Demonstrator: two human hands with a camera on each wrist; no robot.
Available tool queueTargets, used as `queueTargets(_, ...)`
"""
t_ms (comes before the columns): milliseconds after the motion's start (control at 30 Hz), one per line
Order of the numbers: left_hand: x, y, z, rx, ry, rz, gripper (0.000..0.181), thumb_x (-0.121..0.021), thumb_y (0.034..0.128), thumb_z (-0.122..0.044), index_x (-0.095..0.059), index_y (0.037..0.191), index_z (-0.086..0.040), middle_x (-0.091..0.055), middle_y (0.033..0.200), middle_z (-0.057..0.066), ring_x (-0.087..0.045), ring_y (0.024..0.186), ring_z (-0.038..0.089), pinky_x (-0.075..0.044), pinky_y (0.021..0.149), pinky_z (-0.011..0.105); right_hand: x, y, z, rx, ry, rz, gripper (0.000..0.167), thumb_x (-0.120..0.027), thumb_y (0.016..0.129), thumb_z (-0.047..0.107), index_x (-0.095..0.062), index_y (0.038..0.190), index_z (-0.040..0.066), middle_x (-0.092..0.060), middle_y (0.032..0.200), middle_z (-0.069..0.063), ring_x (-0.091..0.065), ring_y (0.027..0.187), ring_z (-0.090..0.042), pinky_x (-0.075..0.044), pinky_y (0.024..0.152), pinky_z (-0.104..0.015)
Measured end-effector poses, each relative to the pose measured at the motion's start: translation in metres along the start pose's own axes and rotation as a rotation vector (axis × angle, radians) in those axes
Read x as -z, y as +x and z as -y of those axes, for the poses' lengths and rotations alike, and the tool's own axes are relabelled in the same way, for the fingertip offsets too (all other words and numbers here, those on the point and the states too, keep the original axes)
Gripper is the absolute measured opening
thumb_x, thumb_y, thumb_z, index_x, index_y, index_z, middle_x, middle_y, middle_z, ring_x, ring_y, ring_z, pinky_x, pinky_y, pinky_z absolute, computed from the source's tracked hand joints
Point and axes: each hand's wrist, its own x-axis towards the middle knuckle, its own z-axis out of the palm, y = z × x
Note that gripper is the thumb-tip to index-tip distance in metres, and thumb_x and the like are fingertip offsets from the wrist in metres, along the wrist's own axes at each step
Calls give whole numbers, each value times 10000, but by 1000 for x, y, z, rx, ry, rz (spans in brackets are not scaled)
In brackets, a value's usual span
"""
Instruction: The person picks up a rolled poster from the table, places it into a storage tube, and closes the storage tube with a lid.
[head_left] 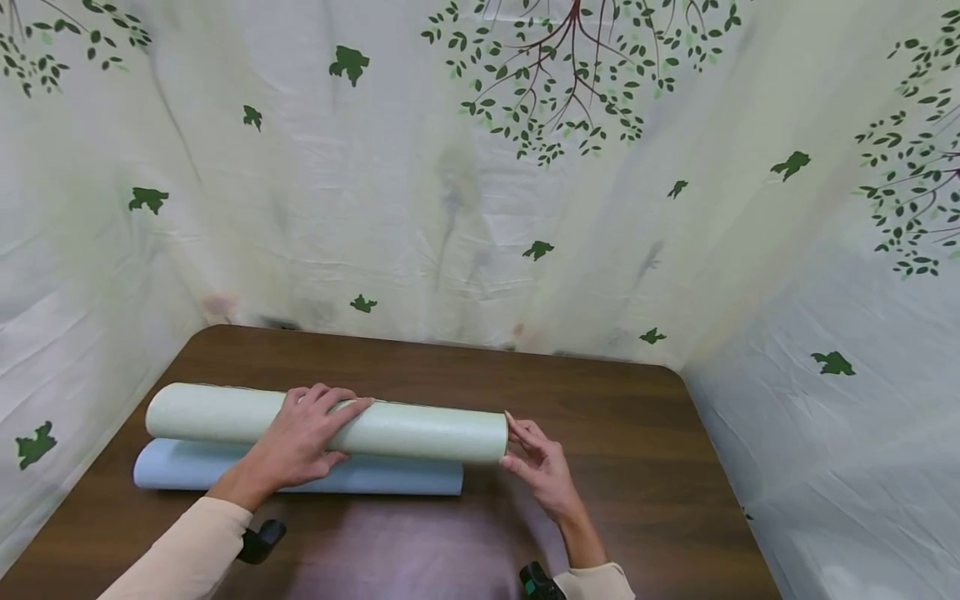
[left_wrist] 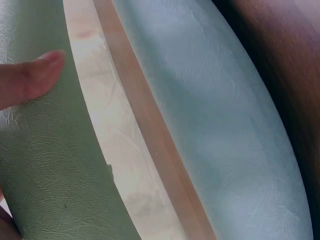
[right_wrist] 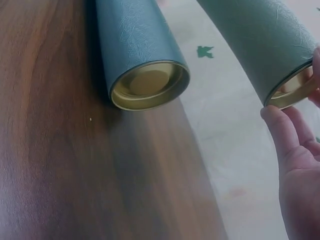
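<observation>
A long pale green tube [head_left: 435,429] is held level above the table, just behind a light blue tube [head_left: 390,477] lying on the tabletop. My left hand [head_left: 303,437] grips the green tube near its middle, fingers over the top and thumb on the near side. At the tube's right end, my right hand [head_left: 547,471] holds the rim between thumb and fingers. The right wrist view shows a gold-coloured metal end recessed in the blue tube [right_wrist: 137,35] and a similar rim on the green tube [right_wrist: 260,40]. Table and cloth show between the two tubes in the left wrist view.
The brown wooden table [head_left: 637,500] has rounded far corners. White cloth [head_left: 420,208] printed with green leaves and branches hangs behind it and along both sides. A dark wrist device [head_left: 262,540] sits by the left sleeve, another [head_left: 540,581] by the right.
</observation>
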Motion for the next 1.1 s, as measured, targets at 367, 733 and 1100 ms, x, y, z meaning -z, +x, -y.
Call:
queueTargets(367, 5, 1, 0, -18, 25, -13, 780, -928, 548, -250, -620, 1249, -107, -596, 1110, 128, -531, 947, 320, -412, 764, 580, 1, 1, 0, 21, -63, 14, 551, -636, 877, -52, -385, 1351, -178, -501, 1175, -204, -560, 1156, -130, -481, 920, -292)
queueTargets(733, 6, -2, -2, 5, 36, 15, 762, -922, 560, -274, -627, 1245, -115, -604, 1111, 119, -549, 966, 326, -430, 750, 565, 2, 1, 4, -21, -66, 33, 570, -634, 870, -75, -368, 1363, -181, -504, 1192, -192, -556, 1175, -132, -473, 931, -305)
queueTargets(1100, 12, -2, -3, 51, 20, 100, 761, -906, 605, -286, -601, 1285, -134, -596, 1127, 90, -550, 1009, 316, -430, 775, 548, 5, 2, 10, -49, -15, 53, 575, -667, 856, -53, -418, 1367, -143, -532, 1247, -124, -556, 1190, -223, -457, 960, -346)
